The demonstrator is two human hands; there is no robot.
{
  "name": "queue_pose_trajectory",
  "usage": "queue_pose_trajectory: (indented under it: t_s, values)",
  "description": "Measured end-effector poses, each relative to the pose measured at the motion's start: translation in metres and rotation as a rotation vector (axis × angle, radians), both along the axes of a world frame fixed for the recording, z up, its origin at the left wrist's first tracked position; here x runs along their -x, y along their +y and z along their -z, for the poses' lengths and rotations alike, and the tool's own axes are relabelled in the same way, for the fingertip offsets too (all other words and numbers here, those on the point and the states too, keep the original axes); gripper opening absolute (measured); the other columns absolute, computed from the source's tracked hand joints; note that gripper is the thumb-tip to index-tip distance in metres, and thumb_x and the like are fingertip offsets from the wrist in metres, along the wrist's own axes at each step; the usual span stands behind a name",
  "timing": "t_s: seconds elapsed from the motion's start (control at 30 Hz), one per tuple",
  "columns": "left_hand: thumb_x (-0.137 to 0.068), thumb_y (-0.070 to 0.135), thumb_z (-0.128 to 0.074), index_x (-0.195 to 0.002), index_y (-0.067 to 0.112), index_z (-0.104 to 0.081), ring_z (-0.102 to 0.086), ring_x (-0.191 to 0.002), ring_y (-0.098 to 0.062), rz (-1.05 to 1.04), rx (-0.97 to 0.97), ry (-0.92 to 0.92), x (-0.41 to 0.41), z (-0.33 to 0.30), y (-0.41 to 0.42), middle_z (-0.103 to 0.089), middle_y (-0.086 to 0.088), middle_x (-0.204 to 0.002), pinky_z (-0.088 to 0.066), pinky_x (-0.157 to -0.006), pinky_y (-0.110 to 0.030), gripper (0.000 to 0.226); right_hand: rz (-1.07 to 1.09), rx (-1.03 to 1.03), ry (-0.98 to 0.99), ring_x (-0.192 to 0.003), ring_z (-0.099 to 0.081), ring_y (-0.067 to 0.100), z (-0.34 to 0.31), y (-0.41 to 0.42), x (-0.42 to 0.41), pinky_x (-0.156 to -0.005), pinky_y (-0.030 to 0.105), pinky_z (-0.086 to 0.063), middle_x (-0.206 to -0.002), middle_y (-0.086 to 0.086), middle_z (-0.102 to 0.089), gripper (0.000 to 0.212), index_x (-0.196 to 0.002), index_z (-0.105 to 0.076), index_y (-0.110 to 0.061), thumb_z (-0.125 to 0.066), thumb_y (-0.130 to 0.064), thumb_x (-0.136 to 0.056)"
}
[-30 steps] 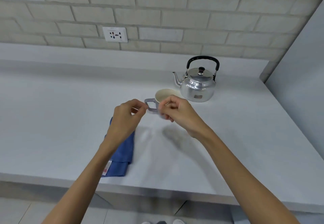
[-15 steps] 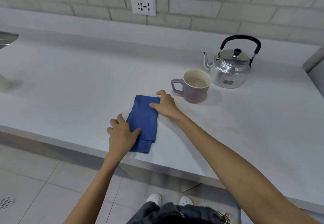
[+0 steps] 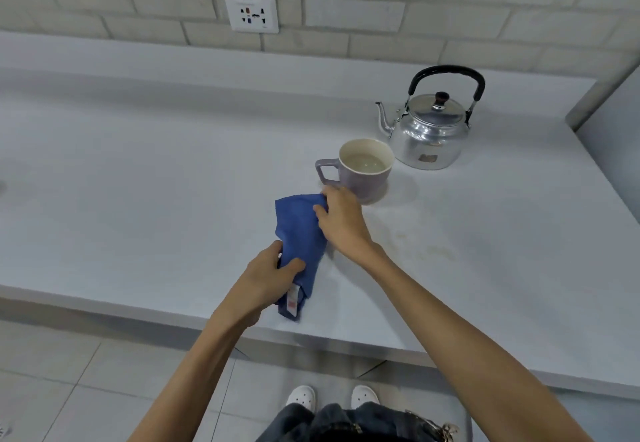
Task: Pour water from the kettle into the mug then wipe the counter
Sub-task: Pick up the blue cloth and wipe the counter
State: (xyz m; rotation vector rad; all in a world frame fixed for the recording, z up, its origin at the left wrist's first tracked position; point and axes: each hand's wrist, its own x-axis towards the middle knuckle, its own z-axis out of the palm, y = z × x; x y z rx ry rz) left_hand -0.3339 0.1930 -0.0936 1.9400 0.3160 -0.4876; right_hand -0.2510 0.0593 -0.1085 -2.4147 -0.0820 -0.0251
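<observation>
1. Pinching the near end of the blue cloth (image 3: 300,233) with the left hand (image 3: 268,277), thumb on top and fingers curled beneath, closed on the fabric beside its white and red label (image 3: 292,299).
2. Gripping the far end of the same cloth with the right hand (image 3: 343,221), fingers closed on its upper right corner.
3. Lying bunched between the two hands, near the front edge of the pale counter (image 3: 138,182); cannot tell whether raised off the surface or resting on it.
4. Standing upright just beyond the right hand: the lilac mug (image 3: 363,173), handle to the left, liquid showing inside.
5. Sitting just behind and right of the mug: the metal kettle (image 3: 429,130), lid on, black handle up, spout facing left.
6. Showing faint pale marks on the counter to the right of the right forearm.
7. Backing the counter: a brick wall with a white socket (image 3: 251,14).
</observation>
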Motion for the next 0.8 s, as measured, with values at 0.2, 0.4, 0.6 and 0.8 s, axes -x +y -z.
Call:
queue_pose_trajectory:
  t_s: [0.2, 0.4, 0.6, 0.8]
  values:
    - [-0.094, 0.017, -0.054, -0.112, 0.010, -0.052, -0.063, -0.080, -0.021, 0.045, 0.259, 0.121, 0.007, 0.009, -0.052, -0.065, -0.010, -0.106, -0.048, -0.060, -0.028, 0.019, 0.147, 0.077, -0.031, -0.089, -0.052, 0.035, 0.010, -0.058, 0.020, -0.073, 0.041, -0.044, -0.107, 0.016, -0.050, 0.007, -0.092, -0.049, -0.004, -0.048, -0.011, -0.094]
    - [-0.091, 0.046, -0.053, -0.097, 0.018, -0.051, -0.060, -0.071, -0.008, 0.173, -0.190, -0.062, 0.008, 0.029, -0.039, -0.063, 0.003, -0.082, -0.045, -0.057, -0.022, 0.029, 0.188, 0.150, -0.127, -0.085, -0.048, 0.025, 0.032, -0.053, 0.026, -0.065, 0.037, -0.046, -0.109, 0.012, -0.041, 0.038, -0.116, -0.041, -0.008, -0.047, 0.009, -0.083]
    - [-0.097, 0.035, -0.046, -0.117, 0.007, -0.055, -0.054, -0.102, -0.027, 0.112, -0.462, -0.395, -0.014, 0.030, -0.016, -0.062, -0.011, -0.111, -0.044, -0.081, -0.036, 0.035, 0.110, 0.334, -0.120, -0.125, -0.039, 0.029, 0.053, -0.009, 0.035, -0.098, 0.038, -0.033, -0.138, 0.011, -0.045, 0.035, -0.129, -0.046, -0.009, -0.042, -0.017, -0.095]
    - [-0.100, 0.020, -0.040, -0.124, 0.005, -0.055, -0.044, -0.121, -0.031, 0.225, -0.541, -0.566, -0.033, 0.044, -0.021, -0.051, -0.013, -0.134, -0.039, -0.096, -0.045, 0.031, -0.025, 0.328, -0.087, -0.146, -0.012, 0.019, 0.064, 0.000, 0.054, -0.118, 0.038, -0.002, -0.157, 0.006, -0.021, 0.049, -0.146, -0.026, -0.012, -0.027, -0.028, -0.100]
